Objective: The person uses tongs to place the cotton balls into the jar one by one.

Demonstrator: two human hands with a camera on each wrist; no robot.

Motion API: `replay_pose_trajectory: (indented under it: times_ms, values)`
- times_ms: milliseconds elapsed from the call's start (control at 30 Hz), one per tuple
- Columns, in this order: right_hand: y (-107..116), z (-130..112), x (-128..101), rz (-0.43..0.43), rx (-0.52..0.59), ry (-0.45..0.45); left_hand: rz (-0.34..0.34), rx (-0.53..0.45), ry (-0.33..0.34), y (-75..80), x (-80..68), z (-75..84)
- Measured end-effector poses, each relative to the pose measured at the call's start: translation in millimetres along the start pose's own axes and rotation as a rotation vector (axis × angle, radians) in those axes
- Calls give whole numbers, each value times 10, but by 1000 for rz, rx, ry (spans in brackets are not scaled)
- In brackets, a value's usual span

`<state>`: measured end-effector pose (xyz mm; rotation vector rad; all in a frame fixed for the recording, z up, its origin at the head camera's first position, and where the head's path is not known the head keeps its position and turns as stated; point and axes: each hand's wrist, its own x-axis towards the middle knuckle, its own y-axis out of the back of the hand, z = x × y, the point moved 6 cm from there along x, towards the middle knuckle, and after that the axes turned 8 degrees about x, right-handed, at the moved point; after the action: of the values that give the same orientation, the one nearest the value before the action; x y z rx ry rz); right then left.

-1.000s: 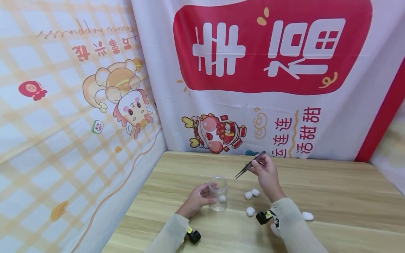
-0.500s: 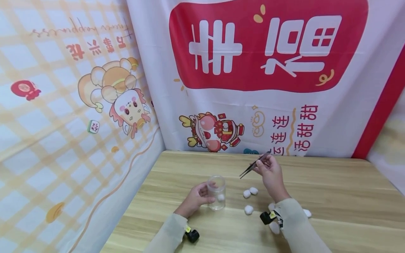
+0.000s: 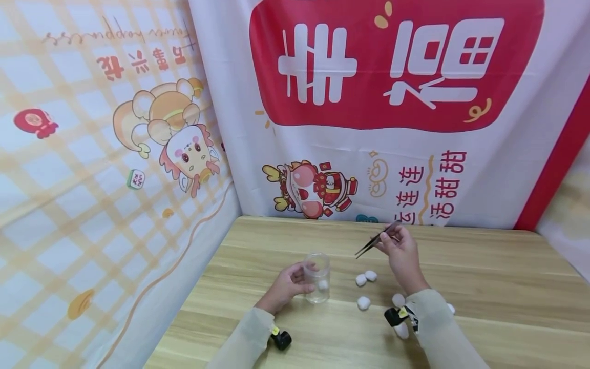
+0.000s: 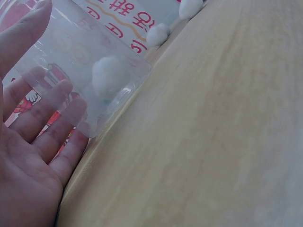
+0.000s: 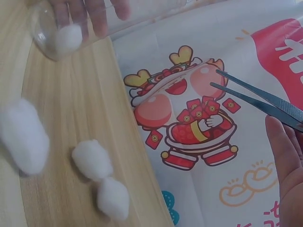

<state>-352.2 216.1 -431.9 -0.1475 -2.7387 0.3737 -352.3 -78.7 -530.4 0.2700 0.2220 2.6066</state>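
A clear plastic jar (image 3: 318,266) stands on the wooden table with one white cotton ball (image 4: 110,77) inside, near its bottom. My left hand (image 3: 288,287) holds the jar from the left, thumb on the near side and fingers behind the wall. To the right and higher, my right hand (image 3: 402,253) pinches dark metal tweezers (image 3: 377,241). Their two tips are apart with nothing between them, pointing down toward the jar side. On the table between the hands lie two touching cotton balls (image 5: 93,159), with another cotton ball (image 3: 363,303) nearer the front.
More cotton balls lie by the right wrist, one cotton ball (image 3: 398,300) beside the wrist camera and a longer one (image 3: 402,330) below it. A printed cloth (image 3: 295,154) hangs along the table's back edge, and a checked cloth (image 3: 92,205) hangs at the left.
My right hand has moved a little to the right with the tweezers, away from the jar. The left hand keeps its hold on the jar. The head view has shifted slightly.
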Motion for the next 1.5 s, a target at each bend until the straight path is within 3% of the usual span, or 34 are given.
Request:
replay_pose_trajectory:
  times_ms: [333, 600, 1500]
  values:
    - [43, 23, 2, 2, -15, 3, 0, 29, 1, 14, -8, -2]
    - [41, 68, -12, -21, 41, 3, 19, 28, -15, 2, -2, 23]
    - [184, 318, -50, 11, -30, -109, 12, 36, 10, -1, -18, 54]
